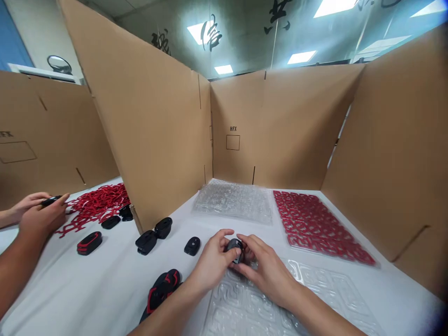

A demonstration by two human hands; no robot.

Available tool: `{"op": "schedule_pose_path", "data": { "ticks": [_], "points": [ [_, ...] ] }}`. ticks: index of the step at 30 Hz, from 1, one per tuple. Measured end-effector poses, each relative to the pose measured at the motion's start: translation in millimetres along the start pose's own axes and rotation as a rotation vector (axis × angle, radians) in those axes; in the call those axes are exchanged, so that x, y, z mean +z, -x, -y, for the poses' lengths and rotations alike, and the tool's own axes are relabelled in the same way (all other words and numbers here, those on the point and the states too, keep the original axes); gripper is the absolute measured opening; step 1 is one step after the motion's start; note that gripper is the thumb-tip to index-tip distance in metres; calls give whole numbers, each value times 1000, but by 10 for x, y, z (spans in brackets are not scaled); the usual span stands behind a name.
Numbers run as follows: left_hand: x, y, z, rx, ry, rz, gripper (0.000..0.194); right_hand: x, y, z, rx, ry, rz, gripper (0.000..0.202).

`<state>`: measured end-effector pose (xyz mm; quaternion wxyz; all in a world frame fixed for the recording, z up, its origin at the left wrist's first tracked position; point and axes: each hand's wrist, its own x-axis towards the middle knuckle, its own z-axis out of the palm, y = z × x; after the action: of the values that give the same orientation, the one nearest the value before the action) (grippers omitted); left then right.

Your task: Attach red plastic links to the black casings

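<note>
My left hand (pixel 214 261) has its thumb and fingers closed on a small dark oval part (pixel 234 250). From the other side, the fingers of my right hand (pixel 268 266) curl round the same part, with the thumb below it. Some of those fingertips are hidden behind it. Both hands are above the near edge of a clear moulded plastic tray (pixel 336 289). To the left of my left hand, a black oval piece (pixel 192 246) lies on the white table (pixel 119 284). Black pieces with red trim (pixel 163 289) are partly covered by my left forearm.
A red-filled tray (pixel 315 224) lies at the right, and stacked clear trays (pixel 233 200) at the back. Cardboard panels (pixel 287 130) surround the space. Black pieces (pixel 146 241) lie near the left panel. Beyond it, a person's hands (pixel 44 214) hold a black part near red strips (pixel 101 203).
</note>
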<state>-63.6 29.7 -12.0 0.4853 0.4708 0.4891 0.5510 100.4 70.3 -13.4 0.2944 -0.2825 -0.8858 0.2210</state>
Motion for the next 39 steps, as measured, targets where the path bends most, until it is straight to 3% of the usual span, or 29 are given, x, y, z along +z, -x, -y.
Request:
{"op": "schedule_pose_path", "data": {
  "ticks": [4,9,12,15,20,23,29,39],
  "points": [
    [-25,31,-78,60,-185,-39,44,-20,-1,30,-9,47,-36,48],
    [25,123,-170,229,-877,-181,19,-42,-15,68,0,113,-61,45],
    [49,130,-232,207,-1089,-165,15,-27,-12,65,-10,125,-40,43],
    [-91,92,-384,115,-1233,-182,15,-13,0,37,24,136,-27,48],
    [-569,51,-659,-73,-1406,-277,28,-29,8,7,36,186,26,18],
    [-703,70,-642,-145,-1508,-267,27,-41,-2,17,37,182,55,19],
    [-686,82,-434,-181,-1572,-245,28,-23,-26,30,22,175,86,21],
    [-687,60,-356,-96,-1549,-218,33,-10,-35,2,19,159,81,21]
  ]
}}
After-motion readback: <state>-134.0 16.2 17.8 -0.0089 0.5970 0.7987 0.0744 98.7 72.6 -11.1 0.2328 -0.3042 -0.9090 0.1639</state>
